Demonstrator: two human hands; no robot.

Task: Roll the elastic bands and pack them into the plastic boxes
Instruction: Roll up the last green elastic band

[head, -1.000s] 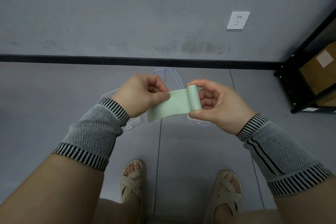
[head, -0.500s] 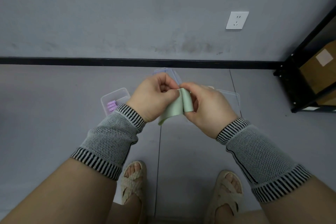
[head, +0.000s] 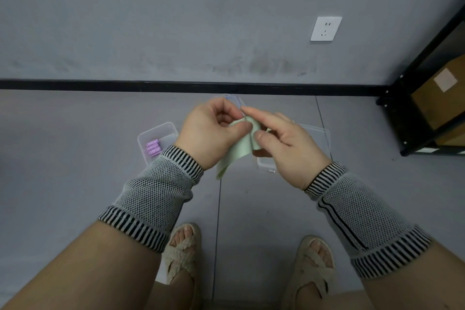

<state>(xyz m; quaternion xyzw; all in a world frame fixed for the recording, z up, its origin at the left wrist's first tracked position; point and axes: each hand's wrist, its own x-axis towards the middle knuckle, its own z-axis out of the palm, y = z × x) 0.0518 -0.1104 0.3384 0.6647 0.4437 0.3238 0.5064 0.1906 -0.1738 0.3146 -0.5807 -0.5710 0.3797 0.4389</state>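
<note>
1. Two hands meet at the centre of the head view on one pale green elastic band (head: 239,151). The left hand (head: 214,131) pinches the band between thumb and curled fingers; the right hand (head: 284,143) clamps the rolled part with its thumb while its forefinger lies straight over the top.
2. Most of the band hangs loose as a tail toward 7 o'clock, so the roll is barely begun. If either pinch slackens, the springy strip would likely uncoil at once.
3. Uneven feeding from the left could make the roll cone out, and a lopsided roll may not sit well in a box.
4. One clear plastic box (head: 157,138) lies on the floor at 9 o'clock of the hands and holds purple rolls (head: 152,149); another clear box (head: 314,138) sits at 3 o'clock, partly hidden by the right hand.
5. A dropped roll could spring open or fall outside the boxes.
</note>
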